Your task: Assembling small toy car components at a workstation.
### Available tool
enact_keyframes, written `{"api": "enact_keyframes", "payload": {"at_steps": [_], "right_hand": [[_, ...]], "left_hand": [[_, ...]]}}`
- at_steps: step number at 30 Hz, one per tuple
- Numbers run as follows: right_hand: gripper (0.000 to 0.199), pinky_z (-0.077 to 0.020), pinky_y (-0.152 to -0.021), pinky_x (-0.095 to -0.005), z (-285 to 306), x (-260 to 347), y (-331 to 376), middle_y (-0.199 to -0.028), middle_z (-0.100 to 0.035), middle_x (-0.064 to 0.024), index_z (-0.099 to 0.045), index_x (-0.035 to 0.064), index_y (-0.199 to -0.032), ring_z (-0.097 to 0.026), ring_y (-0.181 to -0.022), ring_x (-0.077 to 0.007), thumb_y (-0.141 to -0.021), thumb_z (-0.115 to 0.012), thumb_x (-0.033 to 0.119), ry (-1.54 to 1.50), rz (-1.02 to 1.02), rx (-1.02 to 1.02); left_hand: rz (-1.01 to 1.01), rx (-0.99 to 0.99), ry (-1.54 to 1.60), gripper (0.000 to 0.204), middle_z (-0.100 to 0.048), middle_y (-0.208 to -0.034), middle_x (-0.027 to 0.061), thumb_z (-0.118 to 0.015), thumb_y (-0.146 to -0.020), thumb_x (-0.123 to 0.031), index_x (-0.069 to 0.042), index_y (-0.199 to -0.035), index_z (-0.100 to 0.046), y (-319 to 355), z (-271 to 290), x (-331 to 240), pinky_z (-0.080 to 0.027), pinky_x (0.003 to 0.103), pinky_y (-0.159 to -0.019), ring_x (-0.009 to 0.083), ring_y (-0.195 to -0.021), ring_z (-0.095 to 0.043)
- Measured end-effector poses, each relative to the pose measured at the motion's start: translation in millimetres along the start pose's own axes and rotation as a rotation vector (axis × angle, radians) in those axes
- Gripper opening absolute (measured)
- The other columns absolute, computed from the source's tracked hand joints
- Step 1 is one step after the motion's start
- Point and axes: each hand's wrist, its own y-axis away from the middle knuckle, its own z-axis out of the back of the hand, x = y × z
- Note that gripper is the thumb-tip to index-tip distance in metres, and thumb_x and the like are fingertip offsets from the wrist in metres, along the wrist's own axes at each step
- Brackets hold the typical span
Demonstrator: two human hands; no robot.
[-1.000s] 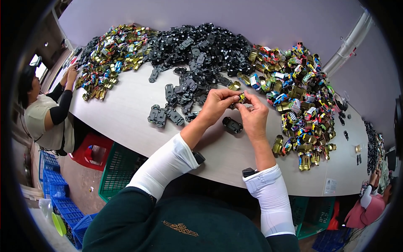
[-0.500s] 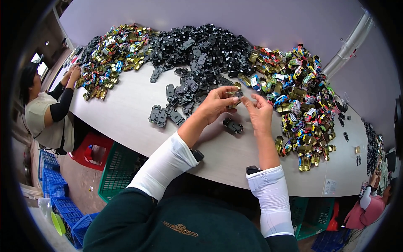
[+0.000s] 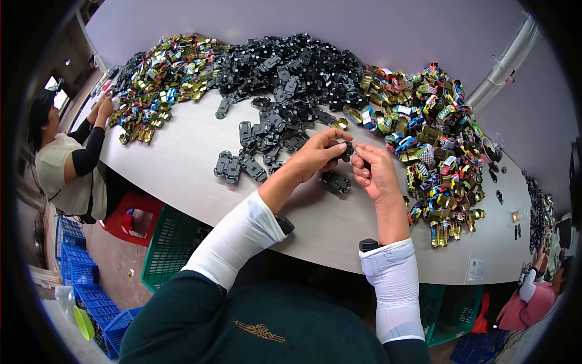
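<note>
My left hand (image 3: 317,155) and my right hand (image 3: 374,172) meet above the white table (image 3: 182,158), both pinching one small black toy-car chassis (image 3: 348,148) between their fingertips. Just below the hands lies another black chassis (image 3: 335,181) on the table. A few more black chassis (image 3: 237,167) lie to the left of my left forearm. Behind the hands spreads a large heap of black chassis (image 3: 291,70). To the right is a pile of colourful metallic toy-car shells (image 3: 433,139).
A second pile of colourful shells (image 3: 163,70) lies at the far left, where another person (image 3: 66,158) works with raised hands. Red (image 3: 130,218), green (image 3: 173,249) and blue crates (image 3: 82,279) stand on the floor below the table edge. Someone in pink (image 3: 536,300) sits at lower right.
A colourful shell that was between my fingers a second ago is gone; my hands have shifted slightly and now hold only a black chassis. The chassis on the table stays put.
</note>
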Motion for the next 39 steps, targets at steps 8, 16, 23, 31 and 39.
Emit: {"api": "enact_keyframes", "payload": {"at_steps": [8,16,23,31,39], "right_hand": [[0.011,-0.0244,-0.033,-0.0173,-1,-8,-3,-0.063,-0.051,-0.0014,-0.055,0.0007,-0.085,-0.035,-0.041,-0.0025,-0.090,-0.057,0.010,0.000,0.040,-0.026],[0.014,-0.0214,-0.033,-0.0177,-13,-12,0,-0.059,-0.050,0.0001,-0.058,0.0002,-0.082,-0.034,-0.039,-0.0016,-0.091,-0.056,0.011,0.301,0.121,-0.132],[0.014,-0.0232,-0.034,-0.0178,-10,-6,1,-0.059,-0.049,0.0024,-0.059,0.0012,-0.084,-0.034,-0.040,-0.0015,-0.092,-0.054,0.012,0.256,0.092,-0.080],[0.015,-0.0300,-0.043,-0.0211,4,-29,-19,-0.060,-0.052,0.0032,-0.066,-0.0013,-0.087,-0.040,-0.049,-0.0032,-0.090,-0.054,0.008,0.781,0.486,-0.239],[0.018,-0.0328,-0.047,-0.0194,-5,-19,-10,-0.060,-0.051,0.0039,-0.066,-0.0018,-0.101,-0.041,-0.052,-0.0027,-0.090,-0.053,0.003,0.531,0.408,-0.140]], "left_hand": [[-0.066,-0.044,-0.115,0.014,-0.058,-0.079,-0.0010,-0.056,-0.093,-0.018,-0.007,-0.102,-0.057,-2,-4,7,-0.028,0.016,-0.044,0.0010,-0.055,-0.041],[-0.081,-0.097,-0.187,0.011,-0.057,-0.071,-0.0012,-0.057,-0.092,-0.015,-0.006,-0.097,-0.060,-1,-4,7,-0.026,0.017,-0.041,0.0014,-0.049,-0.040],[-0.088,-0.092,-0.097,0.012,-0.058,-0.070,-0.0006,-0.057,-0.091,-0.013,-0.005,-0.098,-0.060,1,-8,5,-0.027,0.018,-0.041,0.0016,-0.050,-0.041],[-0.034,-0.073,-0.189,0.020,-0.058,-0.072,0.0007,-0.058,-0.089,-0.010,-0.001,-0.107,-0.058,1,-7,3,-0.032,0.020,-0.044,0.0037,-0.053,-0.044],[-0.235,-0.194,-0.215,0.032,-0.061,-0.083,0.0036,-0.064,-0.084,-0.006,0.000,-0.114,-0.056,-7,1,3,-0.047,0.022,-0.055,0.0087,-0.068,-0.057]]}}
